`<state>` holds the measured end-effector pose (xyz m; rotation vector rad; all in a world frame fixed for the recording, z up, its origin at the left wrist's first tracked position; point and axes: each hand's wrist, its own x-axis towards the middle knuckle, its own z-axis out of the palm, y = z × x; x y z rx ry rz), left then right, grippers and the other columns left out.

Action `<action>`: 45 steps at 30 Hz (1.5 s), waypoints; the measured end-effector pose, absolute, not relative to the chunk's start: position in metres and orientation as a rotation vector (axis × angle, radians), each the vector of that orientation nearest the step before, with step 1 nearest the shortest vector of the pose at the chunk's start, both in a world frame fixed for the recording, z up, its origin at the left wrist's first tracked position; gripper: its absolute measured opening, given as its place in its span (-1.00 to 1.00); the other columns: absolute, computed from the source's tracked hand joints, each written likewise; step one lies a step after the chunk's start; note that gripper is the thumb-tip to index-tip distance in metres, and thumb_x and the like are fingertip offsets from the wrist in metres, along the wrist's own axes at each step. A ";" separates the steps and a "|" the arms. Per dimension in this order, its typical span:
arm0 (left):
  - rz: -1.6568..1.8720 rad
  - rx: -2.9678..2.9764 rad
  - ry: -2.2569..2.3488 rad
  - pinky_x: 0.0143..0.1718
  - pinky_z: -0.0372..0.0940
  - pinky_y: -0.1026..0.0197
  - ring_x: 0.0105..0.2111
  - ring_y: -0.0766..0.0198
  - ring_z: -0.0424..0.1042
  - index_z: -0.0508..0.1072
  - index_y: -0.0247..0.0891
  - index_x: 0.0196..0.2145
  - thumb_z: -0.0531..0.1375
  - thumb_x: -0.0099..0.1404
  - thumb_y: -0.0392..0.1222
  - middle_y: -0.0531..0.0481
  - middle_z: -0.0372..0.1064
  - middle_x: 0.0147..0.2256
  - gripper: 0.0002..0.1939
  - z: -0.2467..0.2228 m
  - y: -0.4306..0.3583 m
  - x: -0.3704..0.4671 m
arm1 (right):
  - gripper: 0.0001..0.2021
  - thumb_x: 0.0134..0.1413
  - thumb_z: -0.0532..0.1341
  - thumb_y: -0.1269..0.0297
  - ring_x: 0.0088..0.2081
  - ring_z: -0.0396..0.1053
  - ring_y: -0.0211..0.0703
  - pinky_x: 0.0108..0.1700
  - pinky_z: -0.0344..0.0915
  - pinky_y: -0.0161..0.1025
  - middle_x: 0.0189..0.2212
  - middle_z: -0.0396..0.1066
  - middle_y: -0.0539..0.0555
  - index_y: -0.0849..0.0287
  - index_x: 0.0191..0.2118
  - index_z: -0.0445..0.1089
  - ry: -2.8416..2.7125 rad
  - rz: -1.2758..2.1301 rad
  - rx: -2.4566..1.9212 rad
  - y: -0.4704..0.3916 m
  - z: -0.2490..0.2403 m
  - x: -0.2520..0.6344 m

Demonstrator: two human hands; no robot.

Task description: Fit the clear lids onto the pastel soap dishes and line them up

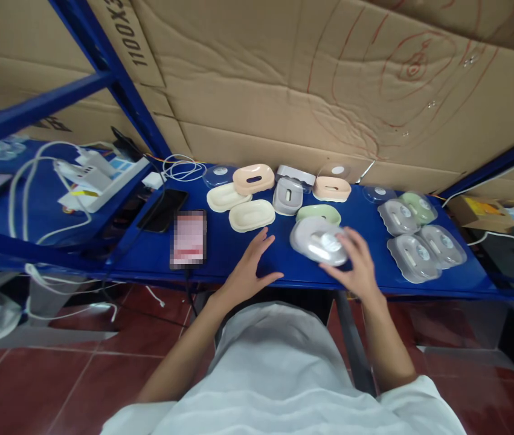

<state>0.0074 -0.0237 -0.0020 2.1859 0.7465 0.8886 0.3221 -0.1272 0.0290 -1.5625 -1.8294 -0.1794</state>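
My right hand (360, 266) grips the right end of a grey soap dish (306, 241) that has a clear lid on it. Thumb and fingers lie at its edge, and the dish looks slightly blurred. To the left, my left hand (250, 266) is open over the front of the blue table (220, 251), thumb apart from the fingers and holding nothing. Just behind it sits a cream soap dish (252, 216). A green soap dish (324, 212) is partly hidden behind the lidded grey one.
Peach dishes (261, 172), grey dish parts (286, 202) and clear lids (218, 176) stand along the back. Several lidded dishes (413, 257) are grouped on the right. A phone (188, 238) lies on the left, near a power strip (107, 181) with white cables. Cardboard (257, 103) walls the back.
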 end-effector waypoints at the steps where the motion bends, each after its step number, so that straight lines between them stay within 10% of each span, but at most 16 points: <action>1: 0.880 2.187 0.763 0.47 0.14 -0.19 0.52 -0.06 0.03 0.00 0.05 0.51 0.34 0.43 -0.02 -0.22 -0.05 0.52 -0.14 -0.002 -0.024 0.008 | -0.24 0.22 0.40 -0.07 0.39 0.25 0.28 0.43 0.24 0.26 0.37 0.22 0.29 0.00 0.44 0.23 -1.721 -0.251 -1.649 -0.127 0.033 0.337; 8: 0.814 2.275 0.813 0.39 0.29 -0.11 0.36 0.07 0.31 0.18 0.01 0.45 0.16 0.56 -0.08 -0.15 0.28 0.34 -0.43 -0.004 -0.025 0.011 | -0.09 0.17 0.31 -0.33 0.33 0.28 0.39 0.28 0.34 0.34 0.31 0.23 0.46 0.20 0.42 0.21 -1.302 -0.307 -2.135 -0.122 0.011 0.406; 13: 0.859 2.336 0.810 0.36 0.33 -0.12 0.30 0.07 0.37 0.34 -0.04 0.34 0.15 0.57 -0.09 -0.15 0.35 0.27 -0.56 -0.006 -0.025 0.013 | -0.15 0.34 0.16 -0.24 0.50 -0.06 0.52 0.38 0.07 0.52 0.48 -0.04 0.55 0.33 0.47 0.10 -1.423 -0.447 -2.145 -0.092 0.016 0.402; 20: 0.904 2.413 0.823 0.33 0.37 -0.14 0.27 0.05 0.40 0.43 -0.09 0.26 0.14 0.57 -0.11 -0.16 0.37 0.26 -0.64 -0.011 -0.025 0.014 | -0.57 0.52 0.07 0.01 0.26 0.40 0.15 0.31 0.22 0.17 0.20 0.52 0.22 0.08 0.25 0.48 -2.169 -0.055 -1.807 -0.036 0.047 0.343; 31: 0.796 2.539 0.850 0.27 0.40 -0.15 0.24 -0.03 0.43 0.41 -0.06 0.32 0.13 0.57 -0.09 -0.16 0.38 0.27 -0.58 -0.006 -0.028 0.018 | -0.62 0.47 0.17 -0.04 0.02 0.42 0.17 0.22 0.07 0.18 -0.04 0.61 0.20 0.04 0.13 0.57 -1.764 -0.467 -1.942 -0.088 0.026 0.301; 45: 0.996 2.484 0.927 0.46 0.08 -0.29 0.52 -0.15 -0.01 0.20 -0.08 0.46 0.12 0.57 -0.08 -0.26 -0.09 0.53 -0.43 -0.008 -0.026 0.016 | -0.57 0.55 0.05 0.19 0.37 0.27 0.05 0.41 0.04 0.17 0.35 0.34 0.22 0.00 0.41 0.27 -2.325 0.040 -1.536 -0.090 0.020 0.259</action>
